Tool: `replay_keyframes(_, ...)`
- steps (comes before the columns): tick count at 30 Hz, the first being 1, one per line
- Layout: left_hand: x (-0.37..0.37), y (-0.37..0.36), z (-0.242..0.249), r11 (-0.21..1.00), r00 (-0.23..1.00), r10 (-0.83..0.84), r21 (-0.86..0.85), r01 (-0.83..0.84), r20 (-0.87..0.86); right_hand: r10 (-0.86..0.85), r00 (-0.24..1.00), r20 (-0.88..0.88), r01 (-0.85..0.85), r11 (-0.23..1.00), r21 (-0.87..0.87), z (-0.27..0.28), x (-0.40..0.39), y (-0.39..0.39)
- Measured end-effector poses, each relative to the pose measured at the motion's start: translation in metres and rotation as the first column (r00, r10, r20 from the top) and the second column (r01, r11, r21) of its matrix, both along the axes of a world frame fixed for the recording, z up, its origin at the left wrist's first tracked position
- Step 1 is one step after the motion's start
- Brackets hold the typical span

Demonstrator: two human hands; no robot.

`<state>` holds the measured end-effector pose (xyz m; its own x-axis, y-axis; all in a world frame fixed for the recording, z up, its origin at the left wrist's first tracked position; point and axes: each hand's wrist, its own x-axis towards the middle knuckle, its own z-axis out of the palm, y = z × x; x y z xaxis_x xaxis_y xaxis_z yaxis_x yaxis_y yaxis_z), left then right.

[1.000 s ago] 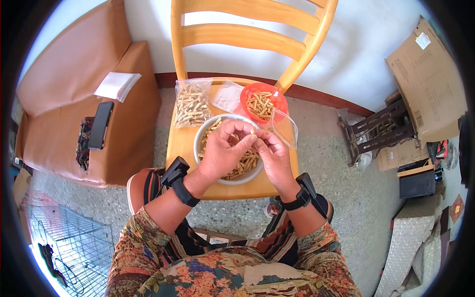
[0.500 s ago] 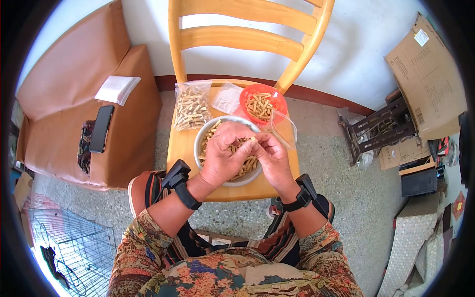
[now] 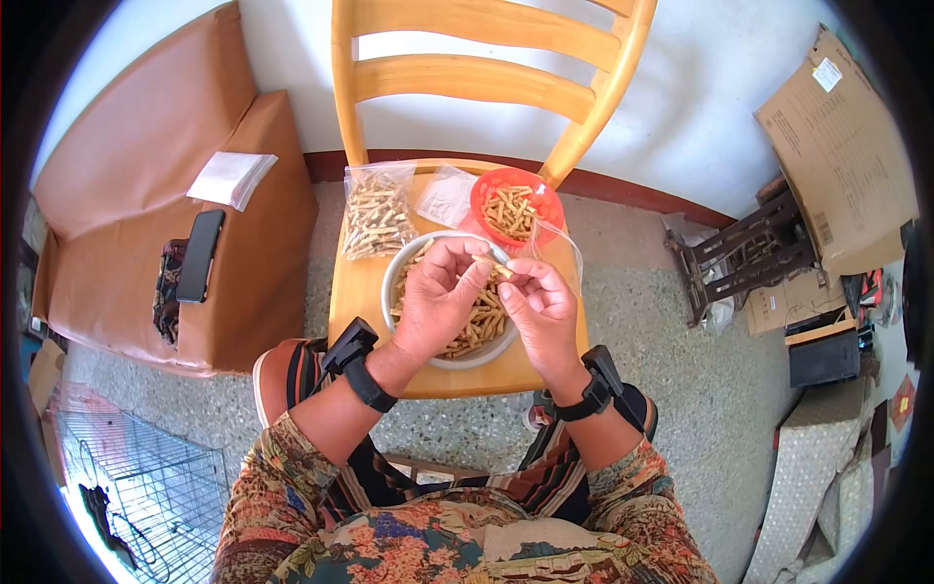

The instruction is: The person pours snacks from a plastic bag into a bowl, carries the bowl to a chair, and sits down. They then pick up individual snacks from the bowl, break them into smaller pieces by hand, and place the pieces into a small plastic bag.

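While the left hand (image 3: 434, 307) and right hand (image 3: 548, 323) pinch a short, tan, stick-shaped piece (image 3: 498, 269) from opposite ends, its long axis runs roughly hand to hand over the round whitish bowl (image 3: 469, 363), neither hand clearly nearer.

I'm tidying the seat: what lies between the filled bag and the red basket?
A pale plastic bag lies flat on the chair seat, in the head view.

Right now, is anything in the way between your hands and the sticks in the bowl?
Nothing visible is. The left hand and right hand are over the bowl, a piece at their fingertips, with the sticks below.
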<state>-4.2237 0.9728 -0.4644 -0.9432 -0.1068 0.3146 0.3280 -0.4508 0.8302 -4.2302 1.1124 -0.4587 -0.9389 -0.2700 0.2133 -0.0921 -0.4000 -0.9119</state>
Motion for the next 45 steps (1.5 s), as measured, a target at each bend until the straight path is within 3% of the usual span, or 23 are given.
replay_keyframes(3, 0.006, 0.0, 0.003, 0.995, 0.986, -0.072, -0.056, 0.082, 0.151, -0.028, 0.997, -0.075, 0.031, 0.998, 0.048, 0.005, -0.002, 0.002)
replay_keyframes(6, 0.005, 0.0, -0.001, 0.981, 0.975, -0.151, -0.097, 0.168, 0.161, -0.044, 0.992, -0.117, 0.056, 0.994, 0.095, 0.006, -0.003, 0.002)
replay_keyframes(8, 0.005, 0.001, -0.006, 0.977, 0.971, -0.158, -0.114, 0.18, 0.179, -0.074, 0.951, -0.3, 0.136, 0.972, 0.19, 0.003, -0.005, 0.003)
replay_keyframes(14, 0.005, 0.003, -0.008, 0.968, 0.969, -0.173, -0.151, 0.201, 0.175, -0.1, 0.861, -0.498, 0.303, 0.888, 0.346, 0.005, -0.006, 0.006)
replay_keyframes(25, 0.003, 0.002, -0.012, 0.956, 0.954, -0.224, -0.148, 0.255, 0.198, -0.107, 0.825, -0.555, 0.36, 0.856, 0.37, 0.008, -0.005, 0.006)
replay_keyframes(30, 0.007, 0.001, -0.002, 0.971, 0.973, -0.172, -0.138, 0.194, 0.156, -0.113, 0.768, -0.63, 0.435, 0.814, 0.384, 0.016, -0.004, 0.01)
replay_keyframes(33, 0.001, -0.002, -0.008, 0.986, 0.98, -0.108, -0.111, 0.128, 0.169, -0.294, 0.648, -0.703, 0.636, 0.717, 0.286, 0.033, -0.009, 0.024)
replay_keyframes(34, 0.0, -0.004, -0.008, 0.986, 0.98, -0.111, -0.103, 0.129, 0.168, -0.289, 0.647, -0.706, 0.637, 0.713, 0.291, 0.035, -0.013, 0.03)
replay_keyframes(37, -0.001, -0.01, 0.001, 0.988, 0.977, 0.045, -0.154, -0.013, 0.208, -0.233, 0.489, -0.841, 0.809, 0.481, 0.337, 0.042, -0.024, 0.047)
replay_keyframes(43, -0.004, -0.016, 0.006, 0.987, 0.96, 0.139, -0.114, -0.114, 0.242, -0.13, 0.458, -0.879, 0.848, 0.361, 0.388, 0.04, -0.029, 0.046)
replay_keyframes(45, -0.005, -0.02, 0.007, 0.982, 0.952, 0.185, -0.087, -0.168, 0.242, -0.141, 0.455, -0.879, 0.829, 0.428, 0.36, 0.043, -0.024, 0.042)
